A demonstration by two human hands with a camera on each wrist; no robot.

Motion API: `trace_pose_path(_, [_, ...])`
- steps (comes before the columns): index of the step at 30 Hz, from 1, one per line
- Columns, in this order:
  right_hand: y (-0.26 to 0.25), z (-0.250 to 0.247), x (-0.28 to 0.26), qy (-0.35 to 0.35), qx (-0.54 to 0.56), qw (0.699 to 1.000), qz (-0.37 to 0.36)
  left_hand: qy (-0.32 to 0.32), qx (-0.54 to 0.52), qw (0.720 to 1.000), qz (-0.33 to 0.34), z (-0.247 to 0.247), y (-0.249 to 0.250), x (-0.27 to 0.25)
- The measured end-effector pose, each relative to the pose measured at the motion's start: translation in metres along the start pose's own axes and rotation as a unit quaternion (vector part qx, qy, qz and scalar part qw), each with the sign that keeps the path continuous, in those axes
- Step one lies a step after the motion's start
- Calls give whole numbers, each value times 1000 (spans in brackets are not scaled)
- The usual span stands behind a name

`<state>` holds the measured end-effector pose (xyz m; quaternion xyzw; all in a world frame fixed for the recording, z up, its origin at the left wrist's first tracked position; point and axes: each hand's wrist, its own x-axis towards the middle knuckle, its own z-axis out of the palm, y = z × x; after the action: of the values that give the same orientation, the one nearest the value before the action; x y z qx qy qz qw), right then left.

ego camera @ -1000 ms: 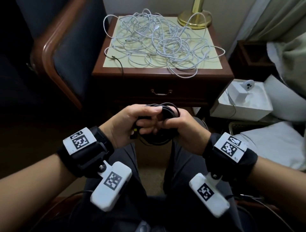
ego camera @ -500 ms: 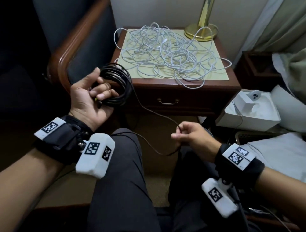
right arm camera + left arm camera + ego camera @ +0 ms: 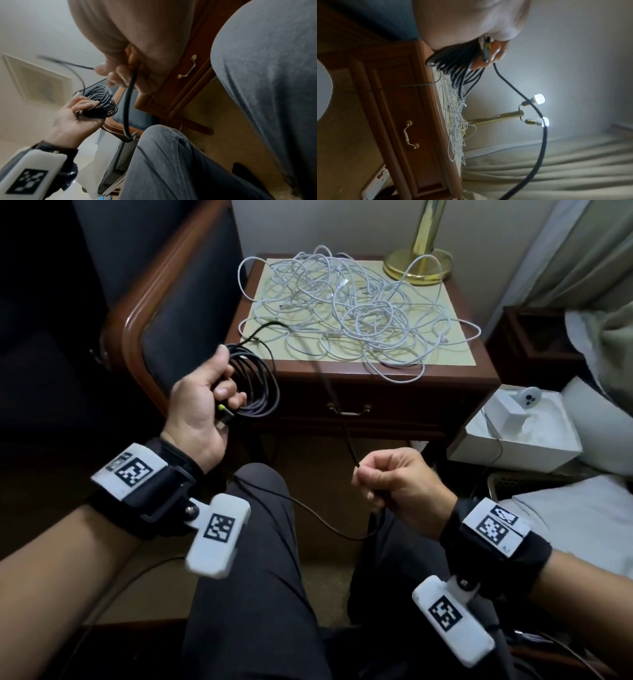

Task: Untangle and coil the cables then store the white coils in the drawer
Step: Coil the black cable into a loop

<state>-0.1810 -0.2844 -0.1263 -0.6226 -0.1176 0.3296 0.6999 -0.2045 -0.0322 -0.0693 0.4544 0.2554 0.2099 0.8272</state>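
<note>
A person's left hand (image 3: 202, 405) grips a black cable coil (image 3: 255, 385) near the nightstand's left front corner, while the right hand (image 3: 394, 484) pinches its loose tail, which runs up and away toward the white cable tangle (image 3: 346, 313) on top. The drawer (image 3: 346, 410) below remains closed.

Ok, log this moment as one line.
left hand: holds black cable coil | right hand: pinches its loose end | white cables: tangled on nightstand | drawer: closed
</note>
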Motion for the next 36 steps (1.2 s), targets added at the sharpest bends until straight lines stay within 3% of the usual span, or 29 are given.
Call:
trace_pose_path(5, [-1,2,-4,-214,60,975,-1,40,44,998,29,1,-12,2])
trace_pose_path(7, [-6,-2,-2,-245,125,962,3,80,25,996,23,-10,-11,15])
trace_pose_path(9, [-16,-13,5,-232,185,955,-3,118,9,993,7,-29,-7,33])
trace_pose_path(13, [-44,-57,21,-63,193,979,15,160,13,987,-27,-62,-1,60])
trace_pose_path(15, [-54,-79,22,21,111,993,19,162,14,986,-24,-64,-2,65])
trace_pose_path(17, [-57,-93,18,71,-47,996,2,158,17,987,-18,-61,-6,65])
trace_pose_path(20, [-53,-104,20,161,-269,949,-34,155,20,988,-15,-54,-11,60])
trace_pose_path(24, [-44,-120,27,304,-369,875,-68,154,22,988,16,-38,-15,46])
trace_pose_path(26, [-40,-120,27,331,-379,860,-86,147,24,988,30,-31,-15,41])
trace_pose_path(29, [-37,-105,25,285,-309,901,-107,143,13,989,32,-28,-12,37])
trace_pose_path(33, [-37,-80,19,135,-185,971,-63,142,-3,989,31,-26,-9,31])
trace_pose_path(36, [-36,-63,15,36,-127,991,-26,125,3,991,36,-19,-10,24])
